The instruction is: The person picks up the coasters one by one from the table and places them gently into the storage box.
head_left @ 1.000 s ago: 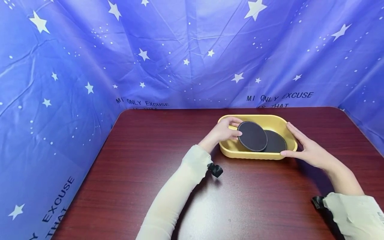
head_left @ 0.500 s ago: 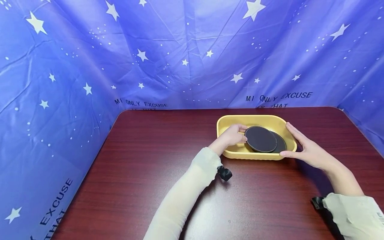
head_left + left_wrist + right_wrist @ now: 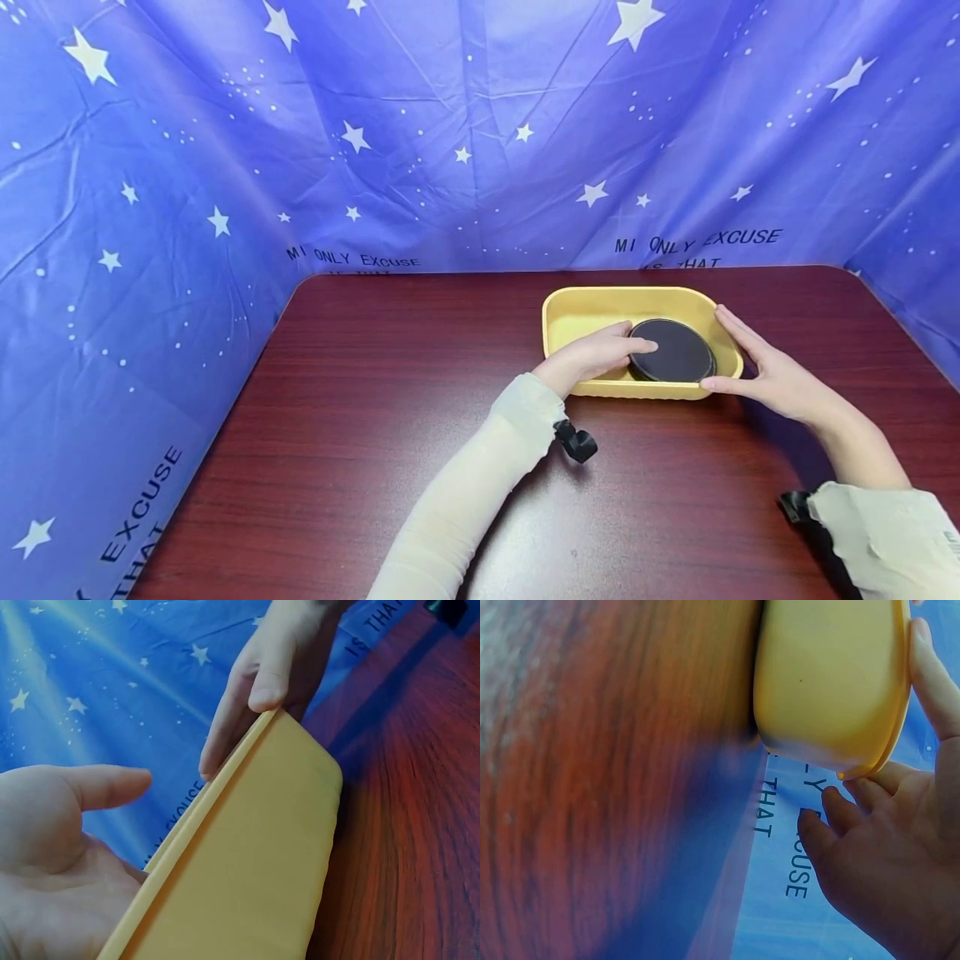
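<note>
A yellow oblong plastic bin stands toward the back right of the table. Inside it, at the right end, a round black coaster with a stitched edge lies over another one, now almost fully covered. My left hand reaches over the bin's front rim, its thumb stretched across the upper coaster's left part and fingers beside its edge. In the left wrist view the thumb is straight and the other fingers are hidden behind the rim. My right hand holds the bin's right end between thumb and fingers.
A dark red wood-grain table carries the bin. Blue cloth with white stars and lettering hangs behind it and along both sides. Each pale sleeve has a black strap near the cuff.
The left hand has moved right and down into the bin, bringing the tilted coaster flat over the other. Its thumb and fingers have spread. The right hand stays on the bin's end.
</note>
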`<move>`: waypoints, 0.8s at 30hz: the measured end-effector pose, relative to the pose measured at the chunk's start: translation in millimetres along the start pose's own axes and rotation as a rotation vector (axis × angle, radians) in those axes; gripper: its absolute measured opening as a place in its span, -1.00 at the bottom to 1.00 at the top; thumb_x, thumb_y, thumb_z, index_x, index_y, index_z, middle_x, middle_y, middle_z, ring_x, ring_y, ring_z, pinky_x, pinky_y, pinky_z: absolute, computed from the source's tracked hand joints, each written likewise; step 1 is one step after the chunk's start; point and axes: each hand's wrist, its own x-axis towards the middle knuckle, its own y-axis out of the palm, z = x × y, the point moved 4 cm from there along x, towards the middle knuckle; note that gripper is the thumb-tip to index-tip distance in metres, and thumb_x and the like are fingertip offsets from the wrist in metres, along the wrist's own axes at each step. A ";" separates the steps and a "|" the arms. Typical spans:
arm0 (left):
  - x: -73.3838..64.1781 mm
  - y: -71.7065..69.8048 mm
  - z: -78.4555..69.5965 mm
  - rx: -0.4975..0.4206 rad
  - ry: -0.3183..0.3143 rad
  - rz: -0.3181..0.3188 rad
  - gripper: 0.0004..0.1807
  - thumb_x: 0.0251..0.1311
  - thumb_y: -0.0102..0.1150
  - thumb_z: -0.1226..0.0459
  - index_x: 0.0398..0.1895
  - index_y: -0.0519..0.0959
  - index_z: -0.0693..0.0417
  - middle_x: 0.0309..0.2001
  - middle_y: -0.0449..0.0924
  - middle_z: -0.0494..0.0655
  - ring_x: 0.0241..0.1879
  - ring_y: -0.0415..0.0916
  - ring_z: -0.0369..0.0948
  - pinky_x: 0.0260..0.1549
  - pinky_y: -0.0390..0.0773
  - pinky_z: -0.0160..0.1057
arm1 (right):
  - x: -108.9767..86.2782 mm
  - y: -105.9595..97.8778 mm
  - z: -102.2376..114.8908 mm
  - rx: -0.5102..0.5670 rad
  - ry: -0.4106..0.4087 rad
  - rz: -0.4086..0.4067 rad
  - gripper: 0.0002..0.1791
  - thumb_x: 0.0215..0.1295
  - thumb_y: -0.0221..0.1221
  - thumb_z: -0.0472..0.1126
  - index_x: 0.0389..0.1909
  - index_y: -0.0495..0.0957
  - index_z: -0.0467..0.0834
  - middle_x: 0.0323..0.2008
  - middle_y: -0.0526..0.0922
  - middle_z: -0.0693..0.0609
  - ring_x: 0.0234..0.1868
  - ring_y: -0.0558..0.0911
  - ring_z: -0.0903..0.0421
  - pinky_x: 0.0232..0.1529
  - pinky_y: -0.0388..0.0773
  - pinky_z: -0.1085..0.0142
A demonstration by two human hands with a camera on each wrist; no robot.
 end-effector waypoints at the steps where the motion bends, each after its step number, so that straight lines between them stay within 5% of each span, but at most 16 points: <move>1: -0.3 0.6 -0.3 0.035 0.001 0.000 -0.19 0.41 0.06 0.23 0.58 -0.09 0.23 0.61 -0.11 0.07 0.58 -0.07 -0.09 0.56 0.03 -0.19 | 0.6 0.0 -0.4 -0.001 0.001 0.000 0.16 0.18 0.34 -0.35 0.61 -0.26 -0.05 0.62 -0.30 -0.07 0.56 -0.24 0.34 0.14 -0.15 0.95; 6: -2.4 0.3 -2.1 0.214 0.001 -0.033 -0.10 0.38 0.10 0.02 0.62 -0.14 0.04 0.63 -0.17 -0.16 0.59 -0.22 -0.31 0.56 -0.09 -0.33 | 2.3 0.5 -1.3 -0.016 0.001 0.007 0.15 0.20 0.35 -0.31 0.61 -0.26 -0.03 0.62 -0.30 -0.08 0.58 -0.26 0.28 0.12 -0.17 0.96; 10: -10.2 -12.5 -8.8 0.263 0.041 -0.060 -0.11 0.39 0.09 -0.03 0.62 -0.12 -0.08 0.62 -0.14 -0.21 0.59 -0.14 -0.24 0.57 -0.04 -0.23 | 4.6 1.8 -2.2 -0.026 0.002 0.013 0.15 0.20 0.36 -0.28 0.61 -0.25 -0.02 0.62 -0.30 -0.07 0.57 -0.27 0.33 0.11 -0.18 0.96; 15: -41.3 -50.0 -30.7 0.359 0.219 -0.147 -0.25 0.44 0.06 0.07 0.60 0.02 -0.07 0.59 0.05 -0.08 0.55 0.08 -0.08 0.53 0.12 -0.09 | 6.4 -2.9 0.1 -0.132 -0.011 0.021 0.16 0.16 0.40 -0.20 0.60 -0.20 -0.14 0.60 -0.21 -0.23 0.57 -0.26 0.33 0.21 -0.30 0.86; 20: -86.8 -101.5 -44.1 0.556 0.470 -0.345 -0.38 0.46 0.03 0.23 0.53 0.18 0.05 0.55 0.17 -0.02 0.51 0.17 -0.07 0.52 0.17 -0.11 | 8.4 -17.6 5.1 -0.258 -0.023 0.027 0.11 0.18 0.39 -0.10 0.58 -0.12 -0.22 0.56 -0.07 -0.35 0.58 -0.24 0.28 0.39 -0.37 0.69; 24: -119.7 -142.9 -42.3 0.872 0.537 -0.567 -0.38 0.43 0.02 0.30 0.53 0.19 0.05 0.57 0.10 -0.04 0.56 0.05 -0.07 0.57 0.01 -0.14 | 12.7 -42.2 10.1 -0.355 -0.068 -0.047 0.05 0.22 0.35 -0.10 0.56 -0.07 -0.30 0.56 -0.12 -0.39 0.61 -0.32 -0.15 0.61 -0.43 -0.02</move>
